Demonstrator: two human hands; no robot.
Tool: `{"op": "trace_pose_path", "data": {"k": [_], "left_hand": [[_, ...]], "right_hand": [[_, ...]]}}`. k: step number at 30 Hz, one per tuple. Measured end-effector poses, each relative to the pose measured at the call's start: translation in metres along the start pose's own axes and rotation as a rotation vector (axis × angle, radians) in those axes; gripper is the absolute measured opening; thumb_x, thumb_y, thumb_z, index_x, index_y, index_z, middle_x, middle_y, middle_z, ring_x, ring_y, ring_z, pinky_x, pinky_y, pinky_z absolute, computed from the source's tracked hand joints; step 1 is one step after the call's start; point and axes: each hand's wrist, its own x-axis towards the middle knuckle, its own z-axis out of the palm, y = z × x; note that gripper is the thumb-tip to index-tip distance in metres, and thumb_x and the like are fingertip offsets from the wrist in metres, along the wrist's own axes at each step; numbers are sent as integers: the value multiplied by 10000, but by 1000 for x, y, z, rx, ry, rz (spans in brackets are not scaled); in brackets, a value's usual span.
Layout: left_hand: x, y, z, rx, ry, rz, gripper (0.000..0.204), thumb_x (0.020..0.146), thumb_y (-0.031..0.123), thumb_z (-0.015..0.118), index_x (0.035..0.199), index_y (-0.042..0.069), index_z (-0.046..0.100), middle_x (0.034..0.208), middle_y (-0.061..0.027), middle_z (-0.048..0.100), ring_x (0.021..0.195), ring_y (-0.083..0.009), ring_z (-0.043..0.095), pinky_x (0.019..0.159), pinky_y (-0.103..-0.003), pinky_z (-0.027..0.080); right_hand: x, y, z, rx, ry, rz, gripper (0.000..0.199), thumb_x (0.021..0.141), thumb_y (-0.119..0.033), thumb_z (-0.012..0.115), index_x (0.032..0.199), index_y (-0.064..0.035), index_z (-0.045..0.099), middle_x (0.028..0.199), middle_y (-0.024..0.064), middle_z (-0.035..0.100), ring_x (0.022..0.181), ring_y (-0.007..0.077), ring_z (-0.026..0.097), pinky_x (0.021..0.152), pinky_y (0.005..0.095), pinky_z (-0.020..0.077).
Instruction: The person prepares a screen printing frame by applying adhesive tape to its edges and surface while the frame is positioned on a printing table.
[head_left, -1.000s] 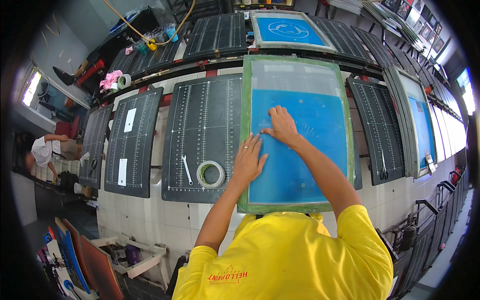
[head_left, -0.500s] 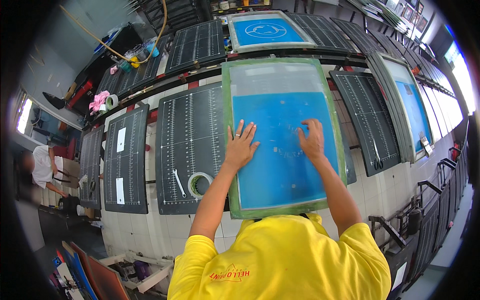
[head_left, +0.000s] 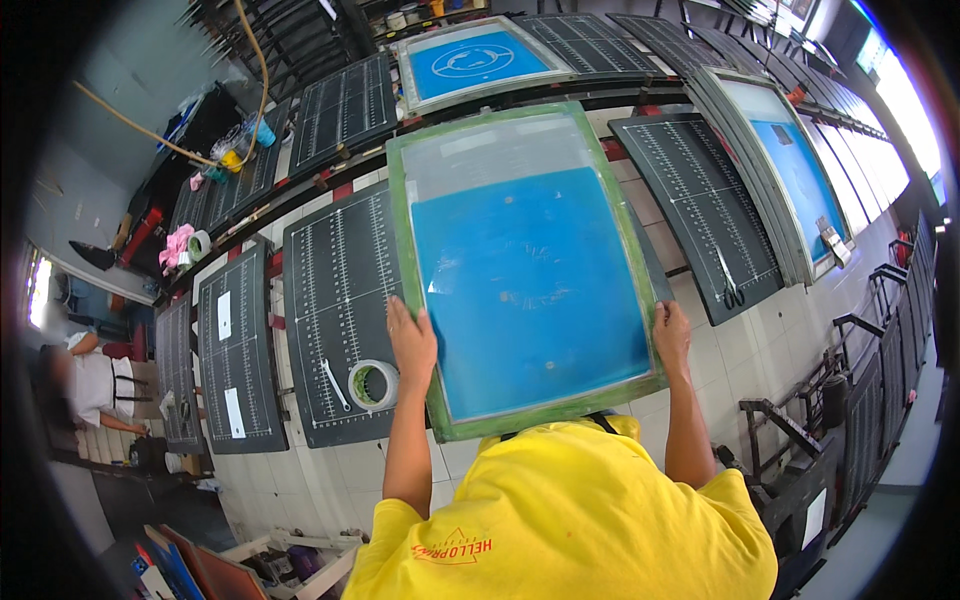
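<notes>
A large screen printing frame with a green-taped border and blue mesh lies in front of me, slightly tilted to the left. My left hand grips its left edge, the fingers pointing away from me along the border. On the opposite edge my right hand is closed round the border, its fingertips partly hidden. Beneath the frame and to its left is a black gridded board, which bears a wrench and a roll of tape.
To the right, scissors lie on another gridded board. More framed screens lean beyond it. A blue screen rests at the back. Left stands a board with white cards; a person in white is at far left.
Both hands have left the blue mesh and moved outward to the frame's side edges. My view has turned slightly, so the frame appears shifted left and tilted.
</notes>
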Motion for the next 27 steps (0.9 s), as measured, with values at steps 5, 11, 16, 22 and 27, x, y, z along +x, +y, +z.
{"op": "trace_pose_path", "data": {"k": [5,11,16,22,27], "left_hand": [[-30,-26,4,-245,-79,-189,480,1056,275,419,1288,-124,550,1245,-313,606,1162,-460,569,1014,-493,424],[-29,-12,7,-394,97,-178,417,1067,274,423,1190,-80,607,1056,-272,675,967,-430,639,850,-478,471],[-10,76,-27,-636,0,-71,393,1078,238,419,1230,-83,589,1048,-215,679,952,-292,648,853,-389,481],[28,212,-57,-905,155,318,382,1091,205,419,1295,-83,561,1109,-147,668,995,-207,619,892,-331,477],[56,341,-82,-1192,-22,531,394,1101,220,423,1329,-71,558,1164,-113,667,1011,-151,614,887,-293,485]], "right_hand": [[0,1,15,-89,10,43,403,1018,-349,509,934,15,660,932,230,658,899,416,630,794,493,474],[17,4,6,181,89,157,432,1015,-364,516,874,15,670,766,212,632,747,357,612,728,473,460],[35,28,-63,296,241,105,392,1011,-333,551,893,23,665,718,153,585,688,234,541,668,394,439],[31,39,-178,590,642,-72,382,1074,-294,505,882,19,613,739,-21,528,720,83,458,636,283,395],[3,44,-283,785,932,-134,379,1085,-300,495,863,-17,613,771,-43,541,714,50,456,629,249,370]]}}
